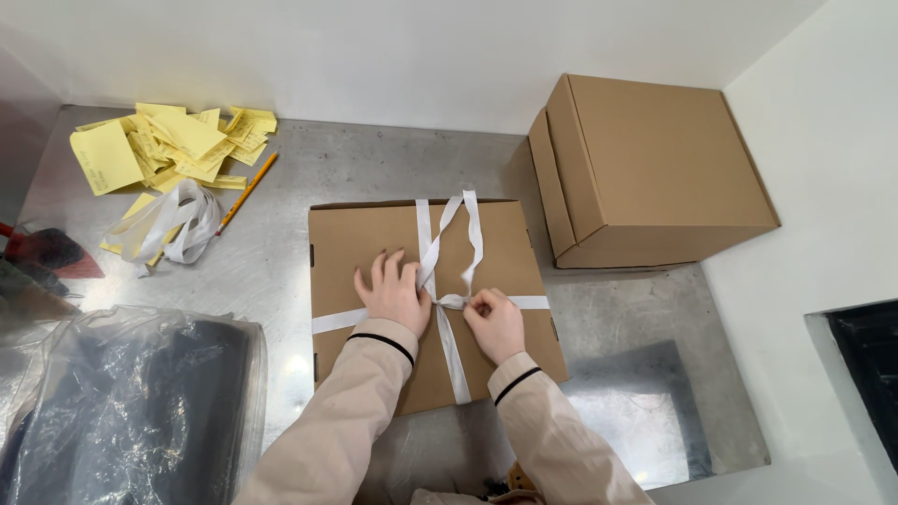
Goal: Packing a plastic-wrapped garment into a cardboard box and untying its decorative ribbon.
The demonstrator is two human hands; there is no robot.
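Observation:
A flat brown cardboard box [365,248] lies on the metal table, crossed by a white ribbon [456,360] that meets at a knot near its middle. My left hand [391,292] rests flat on the lid with fingers spread, its thumb side pinching the ribbon beside the knot. My right hand [496,323] is closed on the ribbon at the knot. Two loose ribbon ends [470,224] loop up toward the box's far edge.
A larger closed cardboard box [655,168] stands at the back right. Yellow paper notes [159,145], a pencil [248,192] and a bunch of white ribbon [168,223] lie at the back left. Clear plastic wrapping [131,402] over something dark sits at the front left.

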